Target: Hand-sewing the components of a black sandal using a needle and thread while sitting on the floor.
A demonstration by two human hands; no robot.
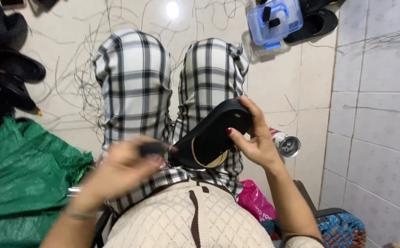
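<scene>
My right hand grips a black shoe sole with a tan curved line near its heel, held tilted over my lap in checked trousers. My left hand is blurred with motion and is closed around a small dark tool whose tip touches the near end of the sole. What kind of tool it is cannot be made out.
A green woven sack lies at left, with dark shoes beyond it. Loose threads litter the tile floor. A clear blue-lidded box and black sandal sit ahead. A metal can lies right; a pink bag is beside my hip.
</scene>
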